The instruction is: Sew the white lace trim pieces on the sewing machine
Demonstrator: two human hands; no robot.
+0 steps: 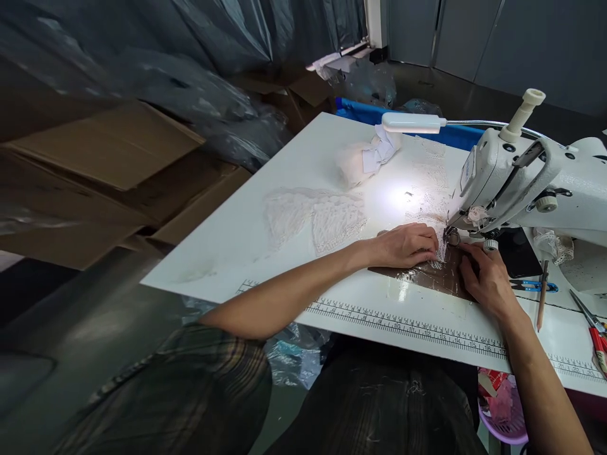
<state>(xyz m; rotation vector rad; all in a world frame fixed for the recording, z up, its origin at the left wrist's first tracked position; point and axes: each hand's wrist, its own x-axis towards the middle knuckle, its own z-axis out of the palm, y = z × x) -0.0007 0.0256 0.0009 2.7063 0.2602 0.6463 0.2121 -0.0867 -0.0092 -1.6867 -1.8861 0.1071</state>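
Note:
On the white table, my left hand (408, 245) is closed, its curled fingers on a strip of white lace (441, 248) just left of the presser foot (452, 237). To the right of the foot, my right hand (490, 278) lies low with index finger and thumb apart, touching the brown, shiny sheet (439, 283) under the work. The white sewing machine (502, 177) stands over both hands, and its needle area is partly hidden. More lace (429, 170) extends behind the foot.
Lace pieces (327, 218) and a bundled white roll (367, 158) lie on the table's left side. A lamp (412, 122) lights the work. Blue snips (531, 286), a brown pencil (542, 297) and red-handled scissors (595, 335) lie right. Cardboard boxes (104, 151) stand left.

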